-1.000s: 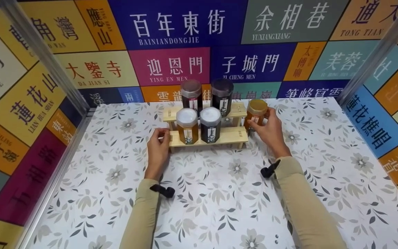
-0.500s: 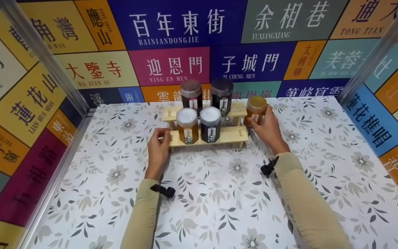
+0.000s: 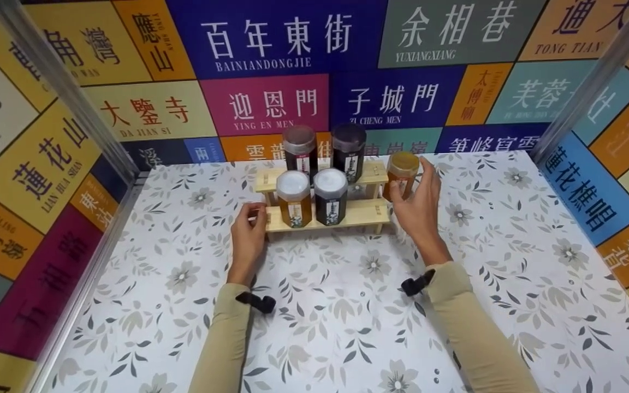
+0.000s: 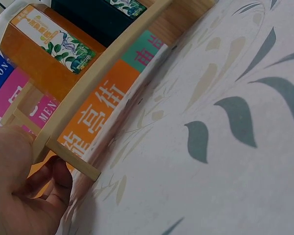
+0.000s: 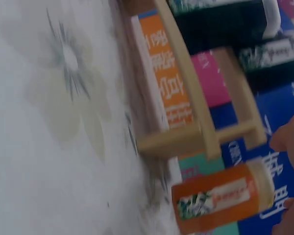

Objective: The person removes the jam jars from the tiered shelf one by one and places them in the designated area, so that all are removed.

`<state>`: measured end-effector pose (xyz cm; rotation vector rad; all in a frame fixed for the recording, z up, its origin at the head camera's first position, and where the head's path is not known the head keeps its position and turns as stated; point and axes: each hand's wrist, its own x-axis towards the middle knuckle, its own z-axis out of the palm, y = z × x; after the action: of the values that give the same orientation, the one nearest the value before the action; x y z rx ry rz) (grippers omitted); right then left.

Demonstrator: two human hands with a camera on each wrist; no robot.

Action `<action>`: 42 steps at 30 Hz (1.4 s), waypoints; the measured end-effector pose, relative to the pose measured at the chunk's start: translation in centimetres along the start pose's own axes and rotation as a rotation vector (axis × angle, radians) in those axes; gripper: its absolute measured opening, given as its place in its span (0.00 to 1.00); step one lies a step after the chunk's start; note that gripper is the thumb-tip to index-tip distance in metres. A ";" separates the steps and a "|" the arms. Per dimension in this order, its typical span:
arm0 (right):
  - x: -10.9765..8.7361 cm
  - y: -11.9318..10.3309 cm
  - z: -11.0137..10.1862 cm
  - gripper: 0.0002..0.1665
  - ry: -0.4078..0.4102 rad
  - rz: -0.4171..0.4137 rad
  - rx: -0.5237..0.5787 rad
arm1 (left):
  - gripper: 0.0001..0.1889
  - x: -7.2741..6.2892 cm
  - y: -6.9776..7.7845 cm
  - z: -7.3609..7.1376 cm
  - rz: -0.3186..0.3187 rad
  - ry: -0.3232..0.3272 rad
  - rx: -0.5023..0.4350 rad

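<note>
Jar [image 3: 403,174] of amber contents, faceted and translucent, with a frosted, yellowish lid [image 3: 403,160] and a pale label [image 5: 220,197] printed with green leaves; it is seen just beyond the right end of a two-tiered wooden stand [image 3: 361,210], its base partly hidden, so that contact with the table [image 3: 314,338] cannot be confirmed; it is framed by the right-hand grip [image 3: 419,203], thumb in front and fingers on the far side, but whether it is firmly grasped cannot be told, the hand being cropped beside the lid in the right wrist view; the stand's left end is held by the curled fingers of the left-hand grip [image 3: 247,232]; on the front tier a white-lidded honey-coloured jar [image 3: 294,206] and a white-lidded dark jar [image 3: 330,204] are borne; on the rear tier a deep-red jar [image 3: 294,160] and a near-black jar [image 3: 354,162] are set side by side.
</note>
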<state>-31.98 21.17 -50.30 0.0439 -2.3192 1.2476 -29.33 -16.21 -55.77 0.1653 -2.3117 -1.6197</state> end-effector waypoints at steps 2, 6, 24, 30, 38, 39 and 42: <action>-0.7 -1.1 0.6 0.42 0.029 -0.073 0.053 | 0.12 0.0 -0.1 -0.1 0.000 0.006 0.000; -2.1 -2.9 2.2 0.36 -0.026 -0.168 0.201 | 0.11 0.1 -0.1 -0.2 -0.003 0.018 0.011; -5.2 -6.2 7.7 0.54 -0.215 -0.090 0.324 | 0.13 0.1 0.0 0.0 -0.001 0.028 0.020; -5.5 -5.3 8.0 0.52 -0.183 -0.090 0.296 | 0.13 0.1 0.0 0.3 -0.013 0.020 0.020; -5.5 -5.3 7.5 0.51 -0.169 -0.134 0.216 | 0.13 0.1 -0.1 0.2 -0.017 0.011 0.008; -5.5 -5.3 7.4 0.51 -0.169 -0.135 0.212 | 0.12 0.1 -0.1 0.2 -0.019 0.013 0.006; -5.7 -5.2 6.9 0.50 -0.181 -0.135 0.233 | 0.12 0.1 -0.1 0.2 -0.020 0.018 0.005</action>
<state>-28.52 11.52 -51.91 0.4017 -2.2628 1.4893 -29.51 -16.10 -55.90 0.2042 -2.3082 -1.6154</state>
